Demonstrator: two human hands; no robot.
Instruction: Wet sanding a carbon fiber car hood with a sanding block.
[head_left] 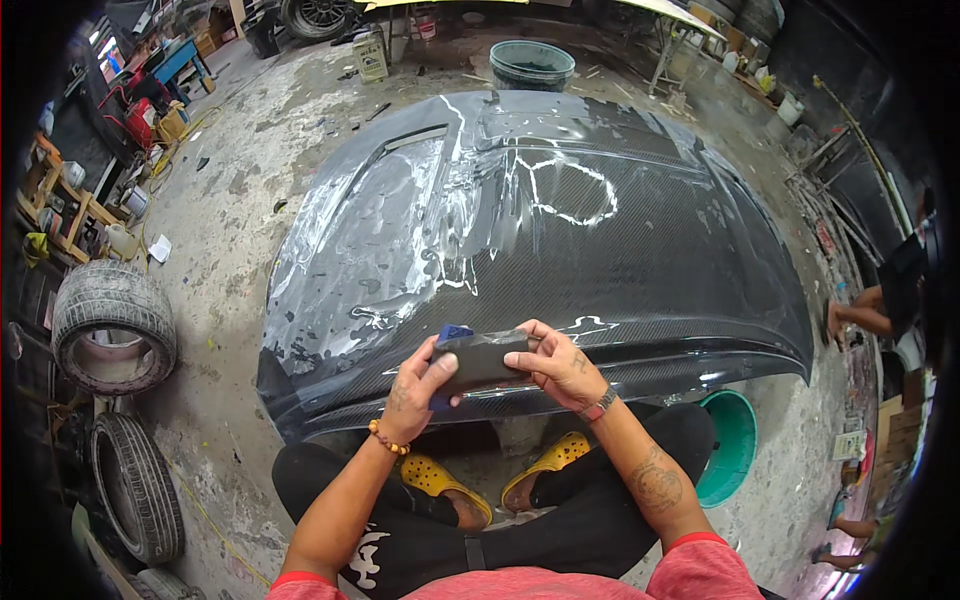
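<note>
My left hand (418, 385) grips a blue block (452, 331) with a dark sheet (482, 362) over its front, its thumb pressed on the sheet. My right hand (545, 362) pinches the right end of the sheet between thumb and fingers. Both hands are above the near edge of a large glossy carbon-weave car hood (660, 250), which has wet, pale streaks and smears over its left and middle parts. A white ring of residue marks its upper middle. Whatever lies behind the sheet is mostly hidden.
Tires (105, 300) stand left of the hood. A green tub (730, 450) sits under its right corner, a water bucket (530, 65) beyond it. Yellow clogs (430, 480) show below. Another person's arm (862, 317) reaches in at the right. Clutter lines both sides.
</note>
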